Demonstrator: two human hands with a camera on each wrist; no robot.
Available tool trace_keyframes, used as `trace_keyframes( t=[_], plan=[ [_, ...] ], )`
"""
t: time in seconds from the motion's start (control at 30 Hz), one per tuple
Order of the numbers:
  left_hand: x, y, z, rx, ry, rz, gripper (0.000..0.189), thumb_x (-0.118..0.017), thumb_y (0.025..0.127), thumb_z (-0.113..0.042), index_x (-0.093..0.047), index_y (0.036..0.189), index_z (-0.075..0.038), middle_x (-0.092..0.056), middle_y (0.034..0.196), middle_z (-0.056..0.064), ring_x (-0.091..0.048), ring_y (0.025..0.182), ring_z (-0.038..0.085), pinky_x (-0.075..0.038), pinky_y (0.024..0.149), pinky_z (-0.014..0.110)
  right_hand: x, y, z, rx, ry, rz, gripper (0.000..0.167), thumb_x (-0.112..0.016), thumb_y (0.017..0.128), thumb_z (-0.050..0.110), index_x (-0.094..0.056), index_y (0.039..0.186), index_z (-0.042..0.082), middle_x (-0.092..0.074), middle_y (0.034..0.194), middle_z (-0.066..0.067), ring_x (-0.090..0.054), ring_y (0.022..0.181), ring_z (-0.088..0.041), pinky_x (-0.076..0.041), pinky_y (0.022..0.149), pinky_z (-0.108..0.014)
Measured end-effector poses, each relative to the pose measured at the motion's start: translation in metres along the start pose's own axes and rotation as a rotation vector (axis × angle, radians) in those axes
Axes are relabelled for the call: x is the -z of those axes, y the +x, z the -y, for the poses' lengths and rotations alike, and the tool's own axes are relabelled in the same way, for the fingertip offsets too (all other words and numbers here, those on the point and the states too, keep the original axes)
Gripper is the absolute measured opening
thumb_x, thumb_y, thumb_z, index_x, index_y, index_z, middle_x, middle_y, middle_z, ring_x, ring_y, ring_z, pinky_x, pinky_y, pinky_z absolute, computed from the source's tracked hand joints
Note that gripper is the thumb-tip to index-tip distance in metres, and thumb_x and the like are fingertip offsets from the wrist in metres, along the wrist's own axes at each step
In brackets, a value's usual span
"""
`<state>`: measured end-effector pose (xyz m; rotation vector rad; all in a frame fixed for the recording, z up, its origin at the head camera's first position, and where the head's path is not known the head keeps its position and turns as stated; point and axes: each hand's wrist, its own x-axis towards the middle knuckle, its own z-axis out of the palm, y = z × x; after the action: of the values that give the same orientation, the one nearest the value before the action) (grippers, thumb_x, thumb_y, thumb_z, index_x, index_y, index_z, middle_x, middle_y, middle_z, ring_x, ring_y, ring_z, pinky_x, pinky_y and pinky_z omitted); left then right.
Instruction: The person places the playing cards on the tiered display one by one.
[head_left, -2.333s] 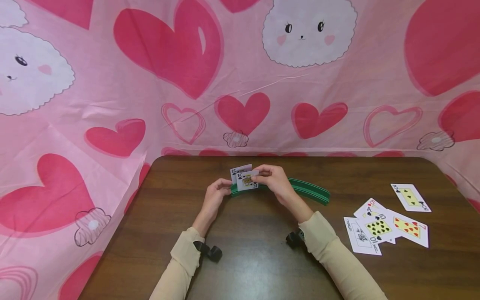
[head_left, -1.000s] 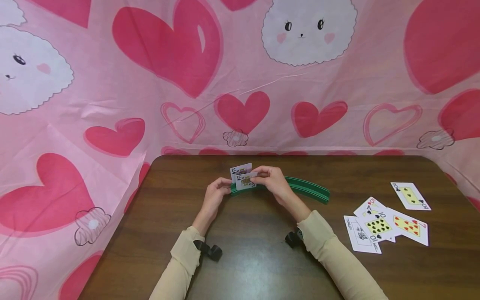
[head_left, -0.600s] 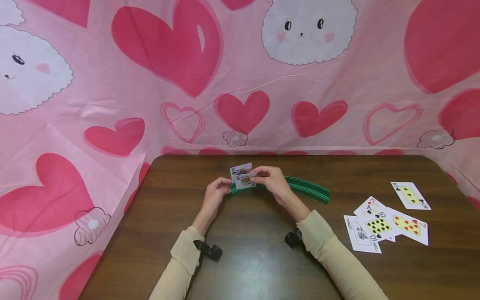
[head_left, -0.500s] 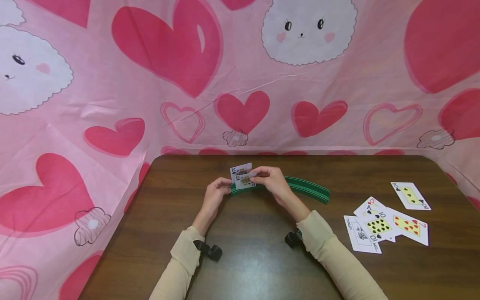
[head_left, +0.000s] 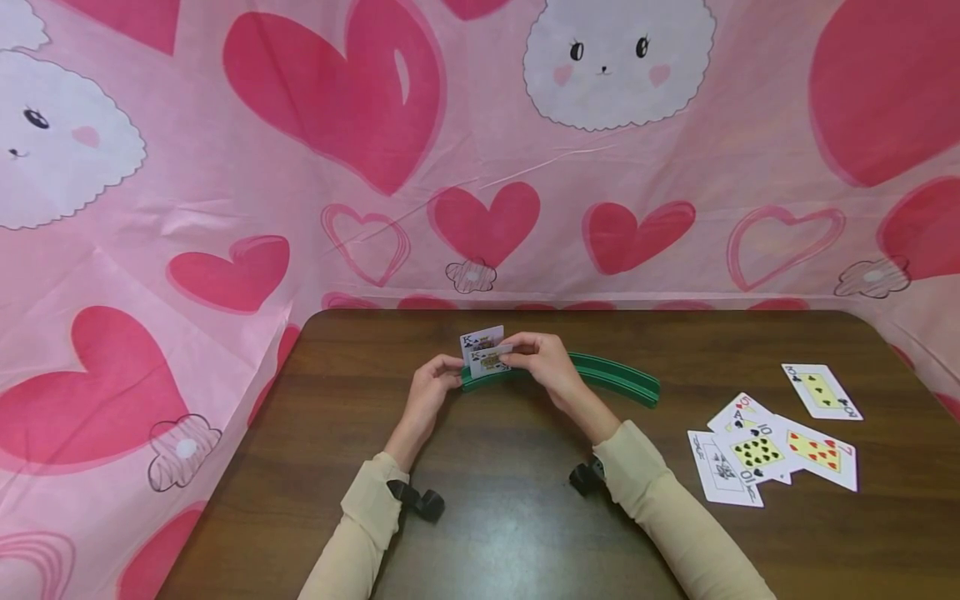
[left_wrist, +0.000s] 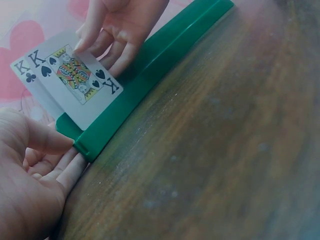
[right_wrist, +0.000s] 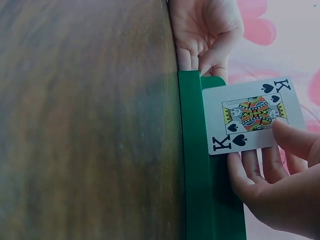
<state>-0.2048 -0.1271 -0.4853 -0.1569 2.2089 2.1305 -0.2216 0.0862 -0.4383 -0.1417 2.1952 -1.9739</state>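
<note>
A curved green card holder (head_left: 618, 382) lies across the table toward the back. My left hand (head_left: 431, 387) pinches its left end, the thumb against the front corner and the fingers beneath, as the left wrist view shows. With thumb and fingers, my right hand (head_left: 546, 362) grips the king of spades (right_wrist: 252, 115) by its right side. The card's lower edge is at the holder's groove, and it leans slightly back. Behind it and a little to the left stands the king of clubs (left_wrist: 21, 67), mostly covered by the king of spades.
On the right of the brown table (head_left: 480, 533) lies an overlapping pile with a ten of spades (head_left: 757, 455), a seven of hearts (head_left: 816, 452), a joker (head_left: 722, 471) and others. A clubs card (head_left: 821, 392) lies apart behind them. Pink heart-patterned cloth (head_left: 480, 150) hangs behind the table.
Over the earlier frames the right hand has brought the king of spades slightly left and down into the holder's groove. The left hand stays at the holder's end.
</note>
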Motion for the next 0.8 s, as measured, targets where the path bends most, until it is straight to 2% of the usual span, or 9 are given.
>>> trace_keyframes(
  t=[0.2,0.6,0.8],
  plan=[
    [0.0012,0.0009,0.0010,-0.002,0.007,0.008,0.025,-0.052,0.095,0.010,-0.068,0.114,0.009,-0.067,0.122,0.019,-0.065,0.101,0.022,-0.047,0.098,0.040,0.0007,-0.0001,-0.0002,-0.001,-0.001,0.001,0.020,-0.074,0.093,0.003,-0.075,0.111,-0.005,-0.075,0.110,-0.014,-0.064,0.100,-0.025,-0.052,0.089,-0.034],
    [-0.0003,0.0000,0.0010,-0.003,0.015,0.003,0.025,-0.052,0.096,0.009,-0.068,0.116,0.007,-0.066,0.126,0.019,-0.064,0.105,0.025,-0.045,0.102,0.043,0.0034,0.0008,-0.0017,-0.022,0.008,0.006,0.024,-0.074,0.094,0.007,-0.072,0.114,-0.006,-0.073,0.112,-0.016,-0.064,0.101,-0.025,-0.051,0.095,-0.039],
    [-0.0004,0.0006,0.0012,-0.009,0.012,-0.006,0.025,-0.052,0.095,0.010,-0.068,0.115,0.008,-0.067,0.122,0.019,-0.064,0.103,0.023,-0.047,0.097,0.037,0.0035,0.0014,-0.0027,-0.027,-0.017,-0.007,0.023,-0.074,0.093,0.007,-0.073,0.112,-0.006,-0.074,0.110,-0.017,-0.063,0.099,-0.025,-0.050,0.094,-0.039]
  ],
)
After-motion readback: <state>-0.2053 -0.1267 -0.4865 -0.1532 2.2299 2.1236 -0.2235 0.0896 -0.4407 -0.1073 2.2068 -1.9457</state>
